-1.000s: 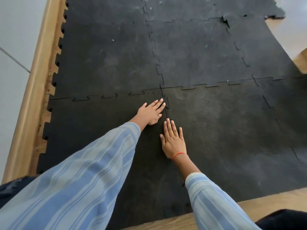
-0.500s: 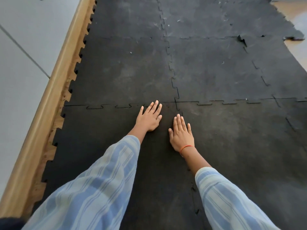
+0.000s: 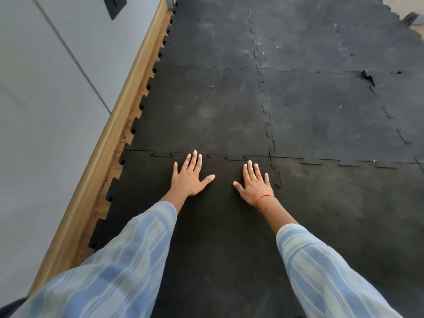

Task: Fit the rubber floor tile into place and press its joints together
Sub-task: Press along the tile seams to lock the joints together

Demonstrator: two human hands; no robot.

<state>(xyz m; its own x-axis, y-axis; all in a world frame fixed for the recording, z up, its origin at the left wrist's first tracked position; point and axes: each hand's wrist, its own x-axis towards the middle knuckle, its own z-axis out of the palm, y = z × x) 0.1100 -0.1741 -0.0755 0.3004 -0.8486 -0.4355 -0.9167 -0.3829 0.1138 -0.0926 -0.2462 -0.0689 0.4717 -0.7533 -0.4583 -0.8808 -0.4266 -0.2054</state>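
Both hands, left (image 3: 191, 176) and right (image 3: 254, 183), fingers flat and slightly apart, have shifted from the side seam to the tile's (image 3: 213, 226) mid-frame top joint (image 3: 229, 157), likely seating it.

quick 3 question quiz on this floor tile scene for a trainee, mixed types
1. True or false: both hands lie flat, palms down, on the near rubber tile.
2. Which hand wears the red thread at the wrist? A) left hand B) right hand
3. Fill in: the left hand's fingertips reach the far interlocking ____.

Key: 1 true; 2 B; 3 joint.
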